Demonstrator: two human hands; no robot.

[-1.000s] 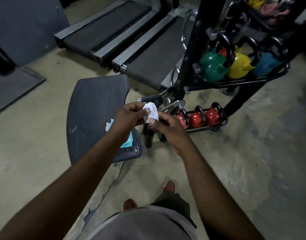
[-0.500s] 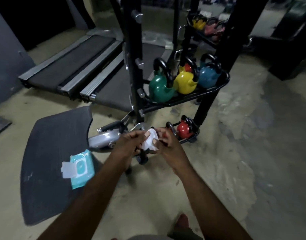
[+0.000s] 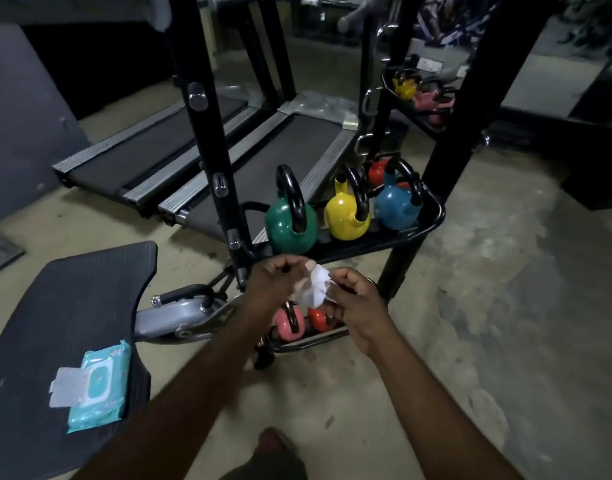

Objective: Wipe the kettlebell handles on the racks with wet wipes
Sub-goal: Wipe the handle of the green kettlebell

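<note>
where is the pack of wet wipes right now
In the head view, the wet wipes pack lies at lower left on the dark ribbed pad, left of the left forearm.

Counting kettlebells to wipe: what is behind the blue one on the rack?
A red kettlebell peeks out behind the blue kettlebell, only part of its body showing. Its lower half is covered by the blue one.

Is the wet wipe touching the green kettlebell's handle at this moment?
Apart. The head view shows the wet wipe pinched between the left hand and right hand, with the green kettlebell's handle bare, higher in frame.
</note>
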